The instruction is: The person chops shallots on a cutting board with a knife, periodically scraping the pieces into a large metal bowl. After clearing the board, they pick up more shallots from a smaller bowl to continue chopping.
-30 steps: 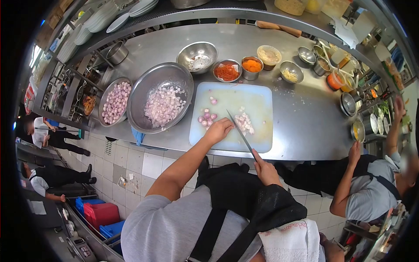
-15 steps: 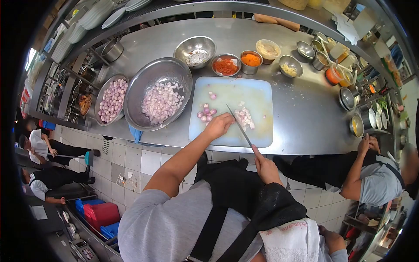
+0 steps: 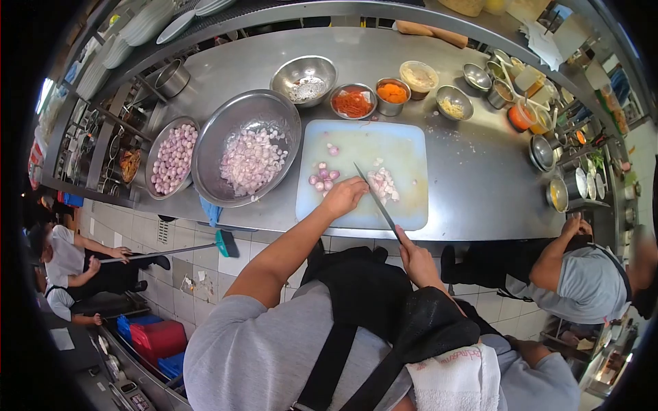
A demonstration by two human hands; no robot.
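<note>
My right hand [image 3: 416, 259] is closed round the handle of a knife [image 3: 381, 205], whose blade slants up and left over the pale cutting board [image 3: 411, 147]. My left hand [image 3: 345, 196] rests on the board, fingers curled in right against the blade; whatever lies under the fingertips is hidden. Pale cut shallot pieces [image 3: 383, 185] lie just right of the blade. Several purple shallots [image 3: 323, 177] sit left of my fingers, with a few more higher on the board. Left of the board, a large steel bowl [image 3: 205, 161] holds peeled and cut shallots [image 3: 250, 161].
Whole shallots fill another bowl [image 3: 174, 159] at far left. Behind the board stand a bowl of orange-red shreds [image 3: 353, 103], an orange-filled tin [image 3: 393, 92] and a tub [image 3: 419, 75]. One co-worker [image 3: 582, 274] stands at right; another with a broom [image 3: 227, 244] is at left.
At left, the person with the broom has come nearer and the broom head has swung right over the floor. The co-worker at right has shifted slightly. My hands and the knife look almost unchanged.
</note>
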